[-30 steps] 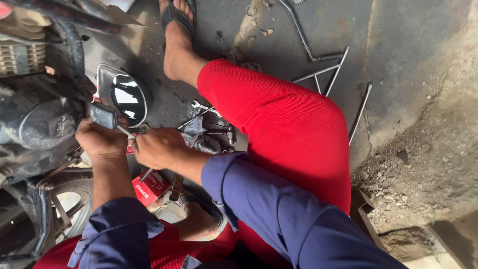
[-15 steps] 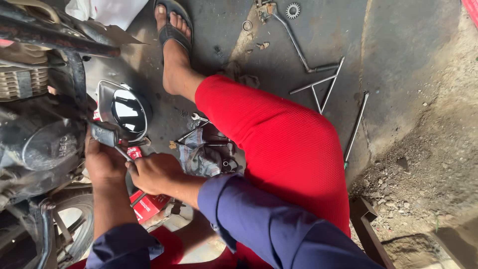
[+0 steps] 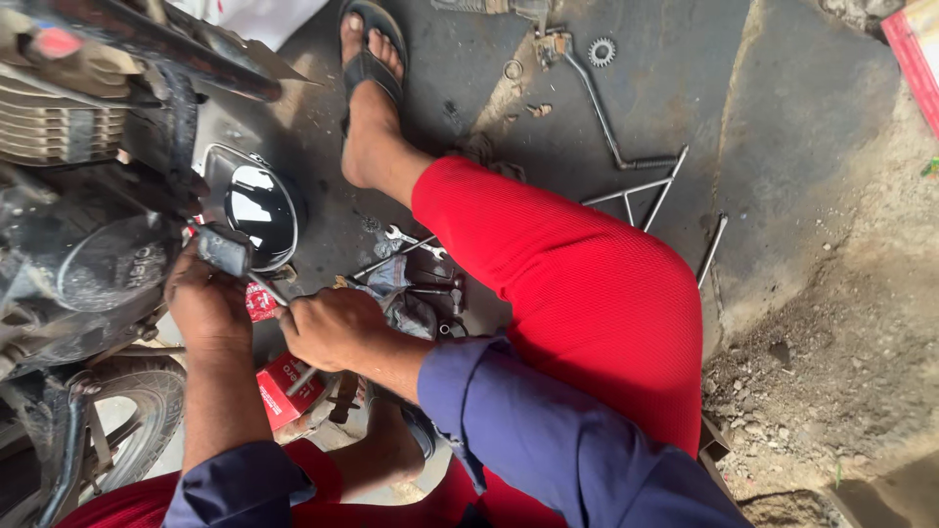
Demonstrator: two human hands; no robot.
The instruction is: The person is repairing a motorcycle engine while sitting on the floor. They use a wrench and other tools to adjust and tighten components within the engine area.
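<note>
Now both hands work at the motorcycle mirror [image 3: 256,205].
I see my left hand [image 3: 207,301] closed on a small dark part [image 3: 225,250] just below the mirror; my right hand [image 3: 333,328], beside it, is clamped on a thin tool [image 3: 269,289].

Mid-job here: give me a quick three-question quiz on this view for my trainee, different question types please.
1. True or false: the left hand is closed on a small dark part beside the round mirror.
2. Multiple choice: what does the right hand grip? A) a slim metal tool B) a sprocket C) a red box
3. Fill in: the bent metal lever lies on the floor beyond the knee in ____ trousers.

Key: 1 true; 2 A; 3 red
</note>
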